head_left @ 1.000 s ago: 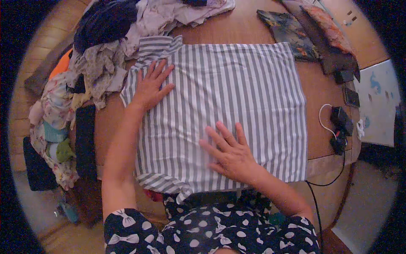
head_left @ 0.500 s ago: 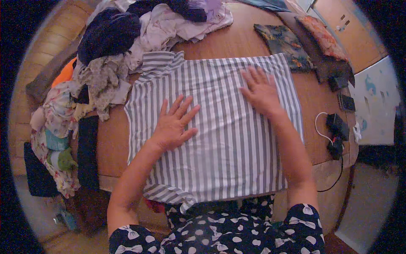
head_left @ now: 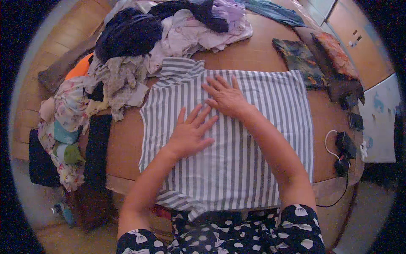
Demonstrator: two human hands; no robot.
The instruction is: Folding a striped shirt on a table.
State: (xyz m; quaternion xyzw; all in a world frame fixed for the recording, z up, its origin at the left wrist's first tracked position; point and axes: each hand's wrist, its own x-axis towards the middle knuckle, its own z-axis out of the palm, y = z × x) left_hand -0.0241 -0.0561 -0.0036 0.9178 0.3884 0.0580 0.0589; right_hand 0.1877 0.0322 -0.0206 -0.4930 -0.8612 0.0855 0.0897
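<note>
Evidently flat across the brown wood-grained counter (head_left: 124, 146), a gray-and-white striped cloth shirt (head_left: 228, 173) lies before the person, its lower edge reaching the counter's near side. The left hand (head_left: 191, 133) is wide, fingers spread and palm down over the middle of the shirt, slightly blurred; the right hand (head_left: 228, 99), also palm down with fingers parted, rests higher up, just beside it. Neither grips any cloth, and both palms' undersides are hidden, so how firmly they press cannot be told. The left forearm covers part of the shirt's lower sleeve, while the right forearm hides a long strip of stripes.

Beyond the upper sleeve, a dark navy crumpled garment (head_left: 127, 36) sits on pale, rumpled clothes (head_left: 184, 34); their overlaps make single pieces hard to separate. A dark patterned folded cloth (head_left: 300, 63) lies at the far right. Nearer, a black boxy adapter (head_left: 346, 144) sits by a thin white cable (head_left: 326, 144). The person's black-and-white dotted garment (head_left: 228, 237) is cut off below.
</note>
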